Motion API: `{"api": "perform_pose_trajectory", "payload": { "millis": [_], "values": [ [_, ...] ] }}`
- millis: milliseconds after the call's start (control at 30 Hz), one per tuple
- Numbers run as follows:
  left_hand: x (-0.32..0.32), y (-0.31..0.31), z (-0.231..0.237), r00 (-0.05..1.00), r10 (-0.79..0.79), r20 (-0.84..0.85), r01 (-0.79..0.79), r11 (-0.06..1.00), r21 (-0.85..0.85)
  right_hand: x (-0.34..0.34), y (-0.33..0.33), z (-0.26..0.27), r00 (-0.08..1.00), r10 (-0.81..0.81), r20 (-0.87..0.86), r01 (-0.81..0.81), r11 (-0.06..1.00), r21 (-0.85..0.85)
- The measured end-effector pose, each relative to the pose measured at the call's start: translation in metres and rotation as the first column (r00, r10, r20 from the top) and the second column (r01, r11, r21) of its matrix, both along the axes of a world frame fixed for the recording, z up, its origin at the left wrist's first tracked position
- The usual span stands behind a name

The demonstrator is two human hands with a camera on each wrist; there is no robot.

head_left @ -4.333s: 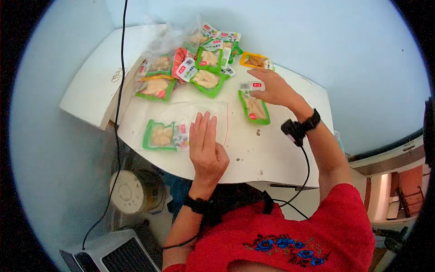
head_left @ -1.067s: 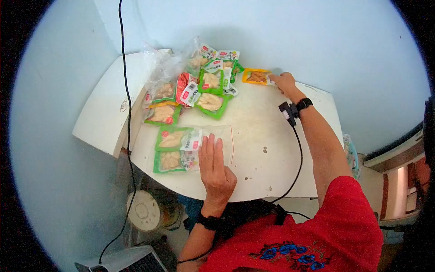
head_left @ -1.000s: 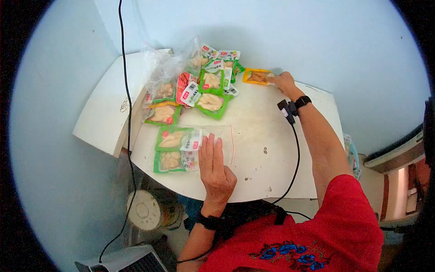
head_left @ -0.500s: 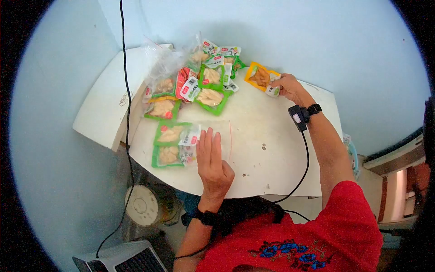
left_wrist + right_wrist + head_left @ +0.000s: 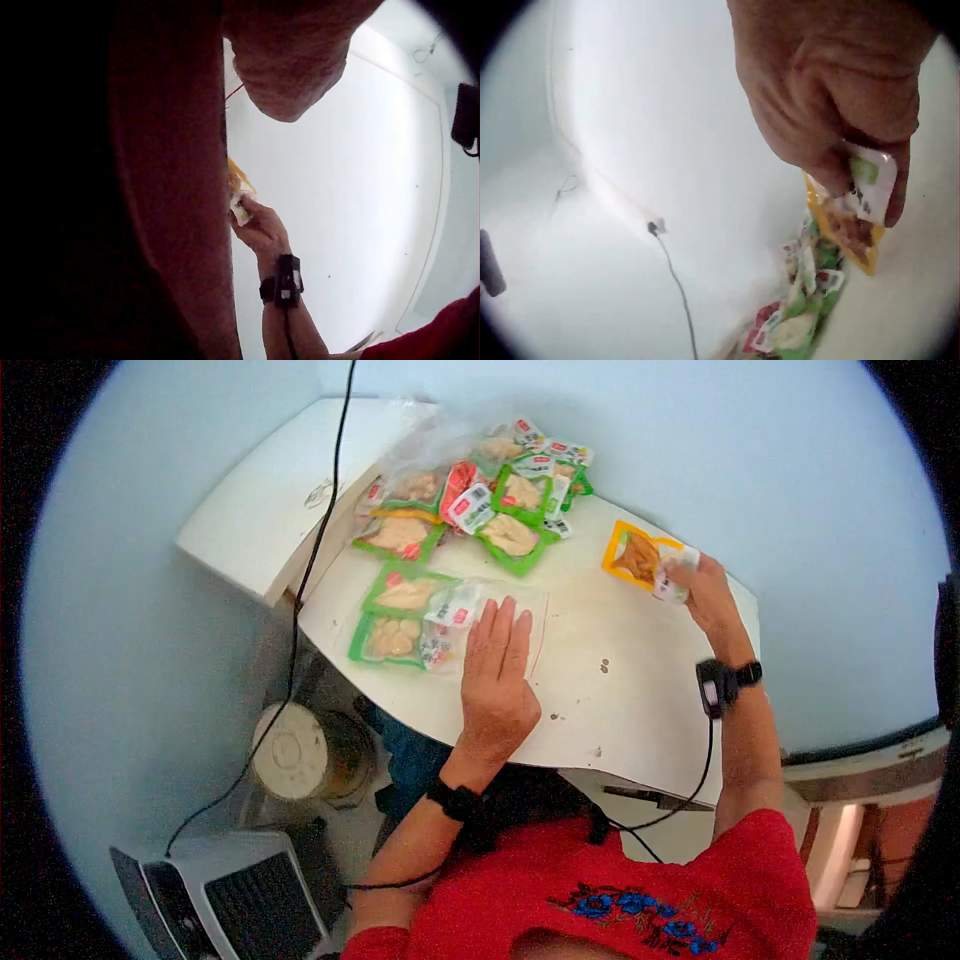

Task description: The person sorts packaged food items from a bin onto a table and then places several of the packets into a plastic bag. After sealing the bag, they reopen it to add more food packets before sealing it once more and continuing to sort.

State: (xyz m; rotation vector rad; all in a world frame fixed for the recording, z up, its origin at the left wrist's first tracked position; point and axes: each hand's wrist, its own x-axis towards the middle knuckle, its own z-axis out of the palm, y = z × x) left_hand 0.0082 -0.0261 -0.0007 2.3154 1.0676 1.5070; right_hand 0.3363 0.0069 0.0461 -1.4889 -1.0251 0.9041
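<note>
My right hand (image 5: 715, 600) pinches a yellow-edged snack packet (image 5: 632, 555) by its white end, over the right part of the table. Brown food shows through the packet's window, and the right wrist view shows the thumb and fingers on the white end of the packet (image 5: 847, 225). My left hand (image 5: 498, 680) lies with straight fingers on a clear zip bag (image 5: 534, 622) with a red line along its mouth. Inside that bag lie two green-edged packets, a farther one (image 5: 405, 594) and a nearer one (image 5: 393, 638), side by side with pale food in them.
A pile of green-edged packets (image 5: 512, 535) with a red one (image 5: 459, 485) lies at the back of the white table (image 5: 640, 710). Crumpled clear plastic (image 5: 425, 440) covers its left side. A black cable (image 5: 318, 550) hangs at the left, above a lidded bucket (image 5: 290, 750).
A second green-edged packet has gone into the bag beside the first. My right hand has lifted the yellow-edged packet from the back and brought it nearer. The left hand stays on the bag.
</note>
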Motion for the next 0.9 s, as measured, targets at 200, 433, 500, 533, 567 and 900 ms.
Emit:
{"api": "perform_pose_trajectory", "payload": {
  "millis": [200,433,500,533,567,900],
  "values": [
    [0.002,0.0,-0.001,1.0,-0.004,0.024,0.004,1.0,0.002,-0.059,-0.055,0.027,0.957,0.162,-0.242,-0.173,0.984,-0.028],
    [-0.001,-0.002,0.001,1.0,-0.002,-0.009,0.002,1.0,0.015,-0.116,-0.066,0.015,0.858,0.245,-0.452,-0.337,0.932,-0.134],
    [-0.001,-0.003,0.002,1.0,-0.008,-0.007,0.008,1.0,0.017,-0.127,-0.062,0.014,0.823,0.254,-0.509,-0.365,0.922,-0.131],
    [-0.001,-0.003,0.001,1.0,-0.016,0.009,0.016,1.0,0.021,-0.134,-0.058,0.014,0.804,0.246,-0.541,-0.368,0.921,-0.128],
    [-0.001,-0.003,0.0,0.999,-0.023,0.027,0.022,0.999,0.023,-0.139,-0.055,0.014,0.785,0.237,-0.572,-0.371,0.92,-0.127],
    [-0.008,-0.009,0.008,0.996,-0.085,0.028,0.084,0.996,0.028,-0.179,-0.022,-0.003,0.572,0.421,-0.704,-0.554,0.831,0.047]
  ]
}}
